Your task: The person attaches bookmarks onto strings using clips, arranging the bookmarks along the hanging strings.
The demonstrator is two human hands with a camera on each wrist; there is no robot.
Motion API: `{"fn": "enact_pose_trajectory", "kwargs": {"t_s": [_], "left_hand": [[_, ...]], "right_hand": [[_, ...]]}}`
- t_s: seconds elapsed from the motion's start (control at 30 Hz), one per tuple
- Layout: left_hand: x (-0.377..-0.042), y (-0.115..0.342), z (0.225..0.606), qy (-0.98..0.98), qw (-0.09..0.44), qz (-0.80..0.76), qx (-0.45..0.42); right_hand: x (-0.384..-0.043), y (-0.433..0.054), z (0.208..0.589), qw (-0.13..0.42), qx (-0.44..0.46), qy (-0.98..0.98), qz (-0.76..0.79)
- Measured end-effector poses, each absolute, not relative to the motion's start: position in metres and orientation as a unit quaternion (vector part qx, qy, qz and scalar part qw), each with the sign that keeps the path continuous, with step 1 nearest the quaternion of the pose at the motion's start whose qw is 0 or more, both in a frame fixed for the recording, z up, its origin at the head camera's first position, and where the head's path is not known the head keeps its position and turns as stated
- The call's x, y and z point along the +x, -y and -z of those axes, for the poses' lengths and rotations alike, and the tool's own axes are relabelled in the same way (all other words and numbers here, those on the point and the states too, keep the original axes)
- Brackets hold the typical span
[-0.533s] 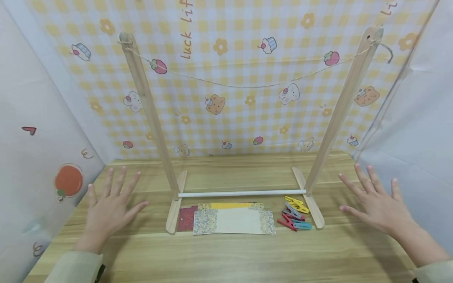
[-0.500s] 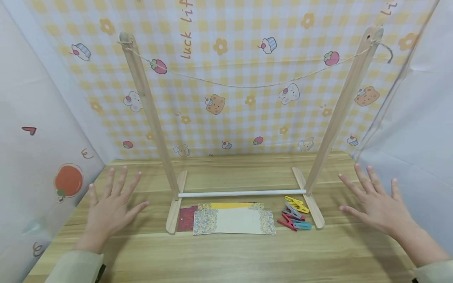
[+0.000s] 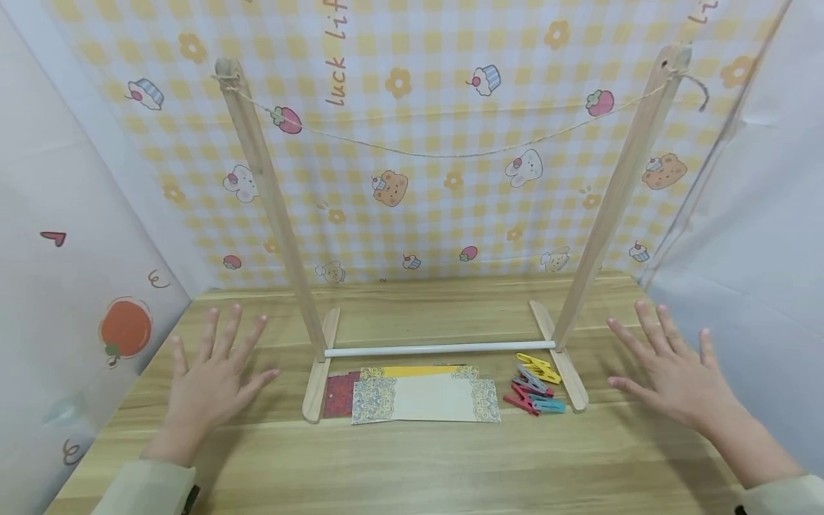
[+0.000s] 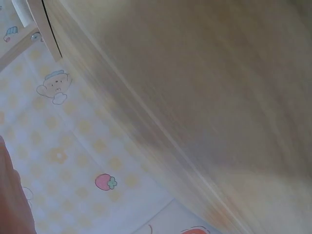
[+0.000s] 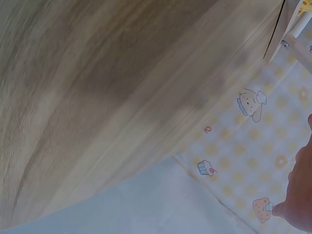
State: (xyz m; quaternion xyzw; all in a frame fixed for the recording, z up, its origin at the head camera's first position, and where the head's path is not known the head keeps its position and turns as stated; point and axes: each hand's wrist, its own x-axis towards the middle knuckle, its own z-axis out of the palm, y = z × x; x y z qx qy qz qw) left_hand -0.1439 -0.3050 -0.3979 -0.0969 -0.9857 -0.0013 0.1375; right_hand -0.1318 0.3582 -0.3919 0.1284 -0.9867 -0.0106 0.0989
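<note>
My left hand (image 3: 209, 390), fingers spread and straight, is over the table's left side, outside the wooden stand's left post (image 3: 273, 207). On the far side my right hand (image 3: 676, 375) is spread the same way, right of the right post (image 3: 621, 193). Neither hand holds anything. A thin string (image 3: 444, 156) sags between the post tops. In front of the white crossbar (image 3: 438, 350) lie overlapping patterned paper pieces: a cream one with lacy ends (image 3: 431, 400), a yellow one (image 3: 412, 372) and a red one (image 3: 339, 393). Beside them is a small heap of clothespins (image 3: 534, 386) in yellow, grey, red and blue.
The stand's flat feet (image 3: 315, 390) rest on the wood-grain table (image 3: 438, 465). A yellow checked cloth (image 3: 425, 236) with cartoon prints hangs behind. White sheets close off the left side (image 3: 58, 179) and the right side (image 3: 759, 236).
Both hands have shifted slightly inward, the left one to the right and the right one to the left. The head view has tilted a little. The stand, papers and clothespins stay in place.
</note>
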Motion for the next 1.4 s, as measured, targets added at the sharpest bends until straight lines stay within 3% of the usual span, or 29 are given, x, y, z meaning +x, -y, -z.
{"fn": "enact_pose_trajectory", "kwargs": {"t_s": [0.23, 0.53, 1.4], "left_hand": [[-0.138, 0.297, 0.397, 0.986, 0.14, 0.0, -0.096], [-0.131, 0.285, 0.396, 0.982, 0.152, 0.0, -0.115], [-0.123, 0.239, 0.4, 0.963, 0.181, 0.026, -0.198]], "right_hand": [[-0.132, -0.351, 0.394, 0.096, 0.145, 0.985, 0.009], [-0.127, -0.338, 0.397, 0.133, 0.171, 0.976, 0.001], [-0.121, -0.297, 0.394, 0.111, 0.213, 0.971, 0.004]]}}
